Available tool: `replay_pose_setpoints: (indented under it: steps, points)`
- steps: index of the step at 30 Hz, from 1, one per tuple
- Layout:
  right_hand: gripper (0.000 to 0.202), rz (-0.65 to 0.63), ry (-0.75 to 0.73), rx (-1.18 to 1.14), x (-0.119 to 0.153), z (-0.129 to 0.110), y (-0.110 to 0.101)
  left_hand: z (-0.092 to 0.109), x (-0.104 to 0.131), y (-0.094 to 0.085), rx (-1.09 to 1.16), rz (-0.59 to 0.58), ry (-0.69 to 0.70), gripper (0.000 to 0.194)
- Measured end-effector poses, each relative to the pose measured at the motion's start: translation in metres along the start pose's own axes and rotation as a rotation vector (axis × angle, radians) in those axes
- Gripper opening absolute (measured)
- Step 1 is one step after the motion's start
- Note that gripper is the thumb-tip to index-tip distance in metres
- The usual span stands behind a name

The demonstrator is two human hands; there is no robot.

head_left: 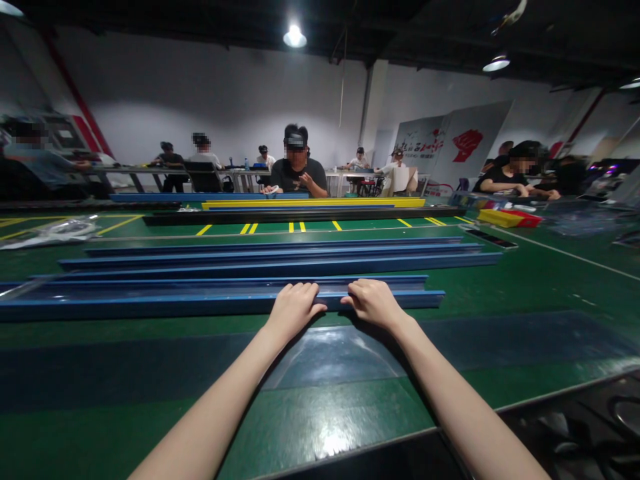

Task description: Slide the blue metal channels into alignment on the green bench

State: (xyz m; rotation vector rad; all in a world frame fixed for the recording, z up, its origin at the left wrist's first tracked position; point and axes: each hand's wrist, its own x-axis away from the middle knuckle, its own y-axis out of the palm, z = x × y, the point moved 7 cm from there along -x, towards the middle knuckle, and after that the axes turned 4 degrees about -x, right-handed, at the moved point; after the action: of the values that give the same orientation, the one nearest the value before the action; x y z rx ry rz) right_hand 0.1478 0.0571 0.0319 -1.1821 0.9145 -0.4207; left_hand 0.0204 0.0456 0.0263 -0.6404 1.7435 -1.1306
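My left hand [295, 308] grips the near wall of a long blue plastic channel [150, 305], its thumb in front and the other fingers reaching over the top edge into the trough. A short way to the right, my right hand [373, 303] holds the same wall in the same manner, thumb pointing inward. The channel lies crosswise on the green table, and its trough looks shiny, perhaps from clear film. Below my wrists a wide transparent plastic strip [340, 357] lies flat across the table. Just beyond my fingers are more blue channels [280, 259], lying parallel.
Farther back lie a black channel [310, 215] and a yellow channel [320, 203]. A phone [490, 237] and a yellow and red bin [507, 217] are to the right. Crumpled clear plastic [55, 232] lies at left. A person [300, 173] sits opposite; others work behind.
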Motion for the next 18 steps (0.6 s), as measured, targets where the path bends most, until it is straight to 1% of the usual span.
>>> replay_pose_setpoints:
  steps: [3, 6, 12, 15, 18]
  points:
    - [0.031, -0.017, 0.033, 0.013, 0.003, 0.007, -0.003, -0.001, 0.000, -0.005, 0.032, 0.028, -0.011, 0.026]
    - [0.030, -0.033, 0.087, 0.024, 0.009, 0.019, -0.005, -0.003, 0.000, -0.009, 0.041, 0.043, -0.018, 0.026]
    - [0.031, -0.033, 0.175, 0.049, 0.024, 0.046, -0.009, -0.005, 0.000, -0.009, 0.051, 0.026, -0.031, 0.024]
    - [0.030, -0.030, 0.200, 0.039, 0.027, 0.051, -0.009, -0.006, 0.000, -0.008, 0.070, 0.016, -0.045, 0.022]
    - [0.029, -0.029, 0.208, 0.032, 0.028, 0.052, -0.010, -0.008, 0.000, -0.006, 0.098, 0.007, -0.061, 0.021]
